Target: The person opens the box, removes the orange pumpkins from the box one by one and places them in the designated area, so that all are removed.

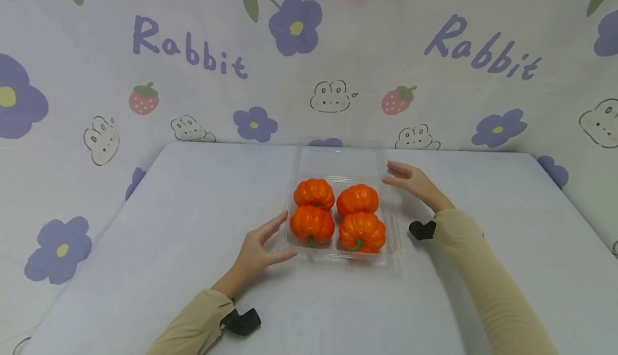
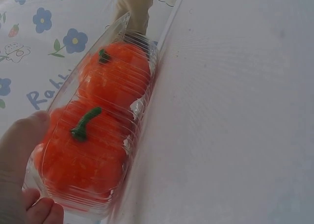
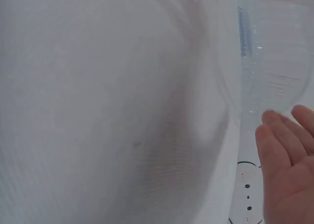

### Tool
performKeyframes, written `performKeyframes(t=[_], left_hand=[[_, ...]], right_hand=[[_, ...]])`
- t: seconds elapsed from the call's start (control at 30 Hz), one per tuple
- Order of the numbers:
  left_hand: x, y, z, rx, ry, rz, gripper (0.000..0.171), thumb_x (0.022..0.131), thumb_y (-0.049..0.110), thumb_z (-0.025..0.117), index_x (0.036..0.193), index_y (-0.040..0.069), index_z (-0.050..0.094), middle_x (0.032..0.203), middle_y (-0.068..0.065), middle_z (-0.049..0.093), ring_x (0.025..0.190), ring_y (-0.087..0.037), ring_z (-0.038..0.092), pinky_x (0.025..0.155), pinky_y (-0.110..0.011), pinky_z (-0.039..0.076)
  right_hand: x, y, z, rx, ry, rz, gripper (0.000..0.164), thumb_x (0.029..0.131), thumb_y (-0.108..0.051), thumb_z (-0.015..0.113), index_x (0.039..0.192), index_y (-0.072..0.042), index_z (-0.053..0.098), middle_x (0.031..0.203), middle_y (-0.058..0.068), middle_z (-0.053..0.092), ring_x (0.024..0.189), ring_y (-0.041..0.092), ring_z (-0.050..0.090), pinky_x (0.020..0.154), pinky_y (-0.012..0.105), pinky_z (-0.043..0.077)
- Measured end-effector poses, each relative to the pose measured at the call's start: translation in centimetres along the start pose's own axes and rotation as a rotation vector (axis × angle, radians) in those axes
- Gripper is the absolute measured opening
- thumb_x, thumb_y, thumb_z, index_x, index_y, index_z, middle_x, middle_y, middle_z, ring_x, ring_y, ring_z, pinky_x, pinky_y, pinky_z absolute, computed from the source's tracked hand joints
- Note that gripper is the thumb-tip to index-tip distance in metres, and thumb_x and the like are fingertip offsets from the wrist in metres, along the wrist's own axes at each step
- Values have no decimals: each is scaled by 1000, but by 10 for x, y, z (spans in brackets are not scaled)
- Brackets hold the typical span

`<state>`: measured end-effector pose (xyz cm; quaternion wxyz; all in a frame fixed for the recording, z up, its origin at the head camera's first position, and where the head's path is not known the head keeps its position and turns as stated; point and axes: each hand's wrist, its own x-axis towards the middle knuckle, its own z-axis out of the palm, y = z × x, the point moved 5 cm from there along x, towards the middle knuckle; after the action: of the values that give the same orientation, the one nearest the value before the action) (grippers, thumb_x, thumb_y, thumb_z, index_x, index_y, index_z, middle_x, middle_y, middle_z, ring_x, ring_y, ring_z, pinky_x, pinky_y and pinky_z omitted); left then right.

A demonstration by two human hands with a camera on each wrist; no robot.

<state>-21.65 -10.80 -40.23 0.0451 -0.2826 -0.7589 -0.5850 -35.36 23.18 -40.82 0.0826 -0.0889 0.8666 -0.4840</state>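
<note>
Several small orange pumpkins with green stems, two at the back (image 1: pixel 314 193) and two in front (image 1: pixel 362 233), sit in a clear plastic clamshell box (image 1: pixel 395 239). Its transparent lid (image 1: pixel 343 163) lies folded back, away from the person. My left hand (image 1: pixel 255 250) is spread at the box's left side, thumb by the front left corner. The left wrist view has the thumb (image 2: pixel 24 140) right at the clear wall, beside a pumpkin (image 2: pixel 86 150). At the lid's right edge is my right hand (image 1: pixel 412 180), fingers extended and nothing in them; the right wrist view shows it beside clear plastic (image 3: pixel 279 52).
The box rests on a white-covered table (image 1: pixel 193 210). Behind stands a white cloth backdrop (image 1: pixel 347 49) printed with flowers, rabbits and strawberries. Black wrist devices (image 1: pixel 241 322) hang at both beige sleeves (image 1: pixel 475 258).
</note>
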Motion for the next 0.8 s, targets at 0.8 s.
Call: performKeyframes(t=[0.8], left_hand=[[1, 2, -1, 13, 17, 27, 67, 65, -7, 76, 123, -15, 43, 126, -26, 44, 119, -33, 40, 99, -38, 30]], right_hand=[[-84, -108, 1, 65, 88, -716, 98, 63, 15, 73, 142, -6, 20, 144, 10, 24, 128, 25, 26, 100, 31, 29]])
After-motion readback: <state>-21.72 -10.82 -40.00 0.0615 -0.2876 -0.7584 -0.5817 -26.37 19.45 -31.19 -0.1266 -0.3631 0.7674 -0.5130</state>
